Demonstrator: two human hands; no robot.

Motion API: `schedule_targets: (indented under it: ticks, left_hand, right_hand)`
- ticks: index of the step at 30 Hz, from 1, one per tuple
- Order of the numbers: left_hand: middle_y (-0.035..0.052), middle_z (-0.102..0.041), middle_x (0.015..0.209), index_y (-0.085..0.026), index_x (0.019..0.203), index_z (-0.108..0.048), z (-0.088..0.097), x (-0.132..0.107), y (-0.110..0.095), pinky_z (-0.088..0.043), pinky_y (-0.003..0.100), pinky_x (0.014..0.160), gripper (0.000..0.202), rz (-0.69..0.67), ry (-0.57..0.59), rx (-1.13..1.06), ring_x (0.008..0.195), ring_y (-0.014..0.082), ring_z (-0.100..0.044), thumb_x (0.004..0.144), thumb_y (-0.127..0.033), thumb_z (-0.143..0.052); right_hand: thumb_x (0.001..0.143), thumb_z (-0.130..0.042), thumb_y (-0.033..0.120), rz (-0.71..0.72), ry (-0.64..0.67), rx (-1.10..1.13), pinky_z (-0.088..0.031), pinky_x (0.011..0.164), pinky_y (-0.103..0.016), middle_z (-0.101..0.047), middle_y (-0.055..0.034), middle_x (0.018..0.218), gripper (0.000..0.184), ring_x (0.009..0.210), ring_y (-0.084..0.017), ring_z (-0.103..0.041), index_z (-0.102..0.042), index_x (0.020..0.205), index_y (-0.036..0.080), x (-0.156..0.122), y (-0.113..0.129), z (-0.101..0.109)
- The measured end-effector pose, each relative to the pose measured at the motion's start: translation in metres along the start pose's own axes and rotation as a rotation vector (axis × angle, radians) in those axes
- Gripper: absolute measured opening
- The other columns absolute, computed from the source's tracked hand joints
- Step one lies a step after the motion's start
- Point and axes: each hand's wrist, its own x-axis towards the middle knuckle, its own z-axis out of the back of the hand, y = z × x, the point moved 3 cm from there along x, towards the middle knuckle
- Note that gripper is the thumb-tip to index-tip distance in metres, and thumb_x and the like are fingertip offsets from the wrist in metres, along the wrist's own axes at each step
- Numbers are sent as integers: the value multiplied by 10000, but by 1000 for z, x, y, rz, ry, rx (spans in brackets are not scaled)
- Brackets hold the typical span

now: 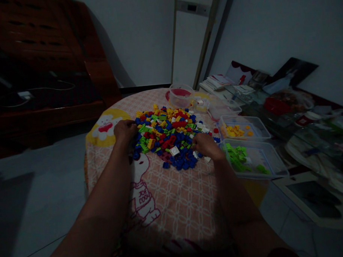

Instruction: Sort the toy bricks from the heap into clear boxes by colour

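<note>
A spread heap of toy building bricks (171,124) in blue, red, yellow, green and white covers the middle of the round table. At the heap's left edge is my left hand (125,132), its fingers curled in against the bricks there. My right hand (204,144) rests at the right side of the heap, fingers bent together beside blue and white bricks. Whatever either hand's fingertips hold is too dark and small to make out. A white square brick (174,151) lies on the heap's front part, close to many blue bricks (186,160).
To the right stand a clear box with green bricks (278,169) and another with yellow bricks (263,129). A round clear tub (181,100) sits at the table's back. A patterned cloth (179,195) covers the table. A cluttered glass table (295,139) adjoins on the right.
</note>
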Motion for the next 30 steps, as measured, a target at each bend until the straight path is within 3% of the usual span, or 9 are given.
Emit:
schedule_targets:
  ticks: [4, 8, 12, 14, 16, 19, 21, 26, 30]
  left_hand:
    - [127, -848, 1207, -190, 1265, -865, 0, 0, -1, -583, 414, 1039, 453, 0, 2, 4, 1203, 353, -760, 883, -305, -652]
    - [143, -840, 1247, -171, 1302, -852, 1, -1, -2, -581, 406, 1045, 473, -6, 17, 12, 1227, 350, -756, 907, -307, -630]
    - [135, -845, 1242, -181, 1317, -846, 1, -3, -2, -585, 399, 1041, 490, -10, 11, -10, 1203, 341, -765, 894, -308, -635]
    - [131, -848, 1231, -182, 1316, -848, 1, -4, -2, -588, 395, 1030, 497, -6, 5, -15, 1187, 338, -768, 886, -309, -632]
    - [125, -850, 1220, -184, 1306, -852, 1, -5, -2, -586, 382, 1023, 498, -5, 5, -11, 1180, 333, -769, 883, -317, -625]
    - [129, -847, 1238, -180, 1305, -854, 1, -4, -3, -575, 381, 1043, 502, -2, 10, 1, 1192, 333, -765, 892, -327, -607]
    - [141, -843, 1255, -173, 1307, -853, 2, -4, -4, -571, 385, 1051, 507, 1, 16, 6, 1202, 339, -762, 892, -321, -602]
    - [126, -850, 1236, -194, 1278, -863, 3, -2, -4, -575, 394, 1042, 484, 7, 26, 16, 1228, 349, -752, 871, -301, -623]
    - [126, -853, 1199, -198, 1245, -871, 3, -1, -4, -579, 407, 1034, 470, 6, 11, 24, 1197, 353, -757, 852, -305, -638]
  right_hand:
    - [1031, -675, 224, 15, -113, 130, -449, 803, -274, -847, -117, 1023, 198, 952, -209, -749, -858, 998, 156, -11, -9, 17]
    - [970, -666, 141, -45, -169, 88, -444, 793, -283, -840, -103, 953, 208, 891, -203, -737, -871, 941, 162, -30, -33, 36]
    - [952, -664, 115, -303, -216, -26, -475, 809, -309, -857, -125, 1032, 234, 966, -247, -770, -884, 934, 192, -63, -77, 57]
    - [953, -719, 165, -455, -208, -36, -491, 798, -330, -859, -142, 1068, 173, 978, -276, -781, -888, 929, 194, -80, -96, 66]
    - [951, -771, 234, -515, -261, -20, -505, 792, -347, -857, -153, 1084, 131, 967, -292, -784, -895, 953, 192, -90, -104, 73]
    - [964, -739, 225, -387, -391, 52, -515, 799, -335, -857, -134, 1019, 168, 905, -260, -777, -903, 979, 189, -80, -91, 81]
    - [959, -685, 161, -243, -400, 151, -512, 795, -307, -850, -103, 928, 220, 838, -221, -762, -904, 977, 180, -58, -71, 79]
    - [941, -661, 105, -81, -252, 253, -491, 783, -262, -848, -90, 890, 246, 828, -195, -747, -901, 958, 151, 1, -24, 53]
    - [1014, -646, 191, -7, -145, 158, -463, 797, -268, -851, -109, 974, 254, 938, -214, -755, -897, 988, 158, 20, -5, 31]
